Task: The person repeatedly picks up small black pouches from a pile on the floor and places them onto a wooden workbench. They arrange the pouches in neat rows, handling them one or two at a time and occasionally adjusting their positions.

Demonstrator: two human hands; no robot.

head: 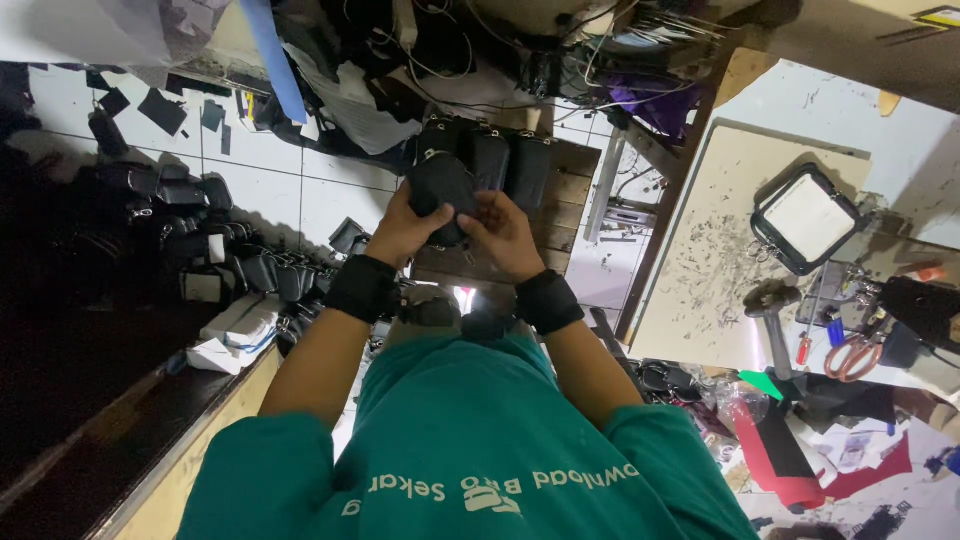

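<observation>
Both of my hands hold a small black leather pouch [440, 188] up in front of my green shirt. My left hand [398, 235] cups its left side and underside. My right hand [503, 240] pinches its right edge with the fingers curled onto it. Each wrist wears a black band. Just beyond the pouch, a row of similar black pouches [505, 160] stands on a small wooden slatted stand [560, 205].
A heap of more black pouches [205, 255] lies on the white tiled floor at left. At right, a scratched pale work board [715, 250] carries a square black-framed piece [808, 220], a hammer [772, 315], orange-handled scissors [850, 355] and red scraps [800, 465].
</observation>
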